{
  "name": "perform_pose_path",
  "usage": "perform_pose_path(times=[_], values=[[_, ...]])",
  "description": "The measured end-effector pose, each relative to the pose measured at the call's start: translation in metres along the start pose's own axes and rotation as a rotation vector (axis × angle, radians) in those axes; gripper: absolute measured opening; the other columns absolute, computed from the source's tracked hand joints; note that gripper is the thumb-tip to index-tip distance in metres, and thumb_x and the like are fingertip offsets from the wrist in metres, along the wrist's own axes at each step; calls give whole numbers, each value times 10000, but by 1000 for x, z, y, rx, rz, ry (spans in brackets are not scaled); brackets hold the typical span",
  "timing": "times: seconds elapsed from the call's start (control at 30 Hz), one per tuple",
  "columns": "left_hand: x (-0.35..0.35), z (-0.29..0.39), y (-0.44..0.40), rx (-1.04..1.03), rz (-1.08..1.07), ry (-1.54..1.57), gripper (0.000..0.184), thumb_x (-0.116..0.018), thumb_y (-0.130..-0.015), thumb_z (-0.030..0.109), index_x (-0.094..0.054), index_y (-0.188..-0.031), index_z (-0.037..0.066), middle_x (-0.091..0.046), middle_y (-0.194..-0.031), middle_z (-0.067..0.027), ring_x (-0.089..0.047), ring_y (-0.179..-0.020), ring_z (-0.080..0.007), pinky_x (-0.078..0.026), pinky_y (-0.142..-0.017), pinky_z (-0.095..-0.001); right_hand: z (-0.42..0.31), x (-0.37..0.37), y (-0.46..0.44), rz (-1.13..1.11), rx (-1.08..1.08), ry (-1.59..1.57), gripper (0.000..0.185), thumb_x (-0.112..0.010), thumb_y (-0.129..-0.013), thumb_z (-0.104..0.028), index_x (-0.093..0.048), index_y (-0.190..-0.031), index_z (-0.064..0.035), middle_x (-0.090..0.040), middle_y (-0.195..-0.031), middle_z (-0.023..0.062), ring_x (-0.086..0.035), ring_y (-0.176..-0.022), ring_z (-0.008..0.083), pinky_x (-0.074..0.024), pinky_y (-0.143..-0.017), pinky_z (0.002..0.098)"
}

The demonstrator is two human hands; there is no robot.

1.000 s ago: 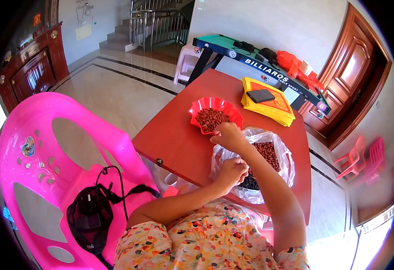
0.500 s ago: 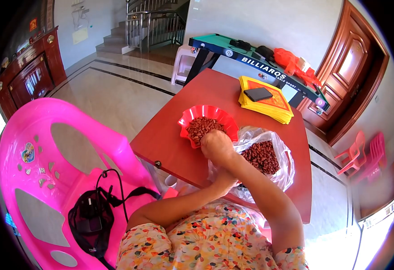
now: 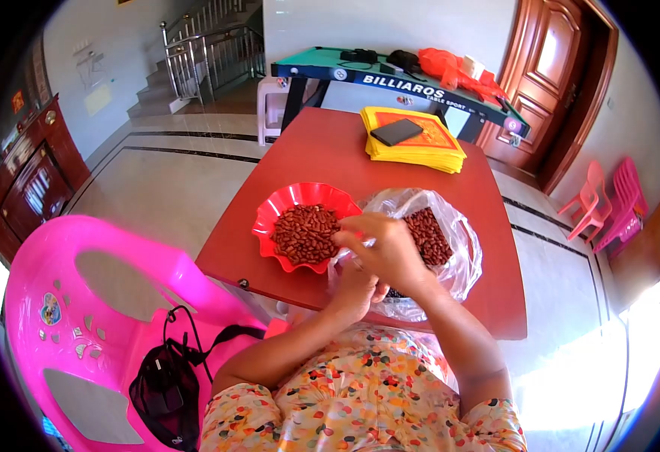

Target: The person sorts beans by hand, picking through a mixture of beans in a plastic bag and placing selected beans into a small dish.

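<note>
A red scalloped bowl (image 3: 267, 205) holds reddish-brown beans (image 3: 306, 233) on the table. Beside it, an open clear plastic bag (image 3: 461, 260) holds more beans of the same colour (image 3: 429, 235). My right hand (image 3: 385, 248) hovers between bowl and bag, thumb and fingers bent but apart, with nothing visible between them. Just below it my left hand (image 3: 356, 292) is curled against the near-left edge of the bag. The right hand partly covers it, and what lies inside its fingers is hidden.
A dark phone (image 3: 397, 132) lies on a yellow paper stack (image 3: 413, 157) at the far end of the red table (image 3: 300, 151). Behind stands a billiards table (image 3: 397, 79). At left, a pink chair (image 3: 111, 248) holds a black mesh bag (image 3: 163, 392).
My right hand has lifted away from the bowl's beans toward the bag, and its fingers have spread. The left hand stays low beside the bag. The camera view has shifted.
</note>
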State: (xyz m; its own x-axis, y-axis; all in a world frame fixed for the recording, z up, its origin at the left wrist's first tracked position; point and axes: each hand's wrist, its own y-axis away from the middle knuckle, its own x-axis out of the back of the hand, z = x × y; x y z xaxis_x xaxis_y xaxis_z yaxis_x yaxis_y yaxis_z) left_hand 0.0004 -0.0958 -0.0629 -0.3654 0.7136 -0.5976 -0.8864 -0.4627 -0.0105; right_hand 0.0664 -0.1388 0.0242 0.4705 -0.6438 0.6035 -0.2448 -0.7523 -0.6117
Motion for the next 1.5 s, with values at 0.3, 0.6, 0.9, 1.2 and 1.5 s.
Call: perform_pose_path(times=[0.3, 0.6, 0.9, 1.2, 1.5], values=[[-16, 6, 16, 292, 22, 185, 93, -539, -859, 117, -566, -854, 29, -569, -670, -57, -511, -519, -120, -353, -415, -229, 59, 60, 98, 46, -624, -117, 152, -598, -810, -95, -644, -846, 45, -601, -650, 29, -551, -618, 66, -450, -545, 244], [-21, -1, 25, 476, -55, 235, 150, -478, -867, 118, -582, -888, 12, -592, -748, -83, -527, -576, -152, -391, -468, -250, 59, 58, 113, -11, -475, 54, 154, -617, -733, -86, -635, -852, 8, -589, -816, 159, -591, -760, 329, -470, -680, 382], [-12, -11, 14, 405, 15, 245, 160, -453, -879, 109, -552, -922, -9, -598, -820, -129, -595, -701, -216, -464, -560, -294, 72, 40, 122, 177, -336, 203, 276, -657, -740, -117, -599, -975, 16, -535, -879, 165, -558, -814, 326, -461, -702, 381], [-2, 25, 4, 176, -103, 125, 171, -475, -875, 99, -584, -920, -25, -620, -846, -133, -619, -715, -223, -489, -564, -272, 55, 67, 115, -149, -213, 54, 402, -752, -653, -257, -589, -908, 8, -512, -908, 138, -514, -885, 301, -435, -779, 376], [-7, 57, 13, 36, -499, -1040, 317, -707, -762, 160, -591, -994, -23, -589, -908, -60, -539, -793, -131, -451, -720, -243, 57, 75, 121, -477, -210, 116, 342, -744, -626, -227, -573, -822, -6, -497, -904, 130, -489, -914, 296, -420, -805, 367]])
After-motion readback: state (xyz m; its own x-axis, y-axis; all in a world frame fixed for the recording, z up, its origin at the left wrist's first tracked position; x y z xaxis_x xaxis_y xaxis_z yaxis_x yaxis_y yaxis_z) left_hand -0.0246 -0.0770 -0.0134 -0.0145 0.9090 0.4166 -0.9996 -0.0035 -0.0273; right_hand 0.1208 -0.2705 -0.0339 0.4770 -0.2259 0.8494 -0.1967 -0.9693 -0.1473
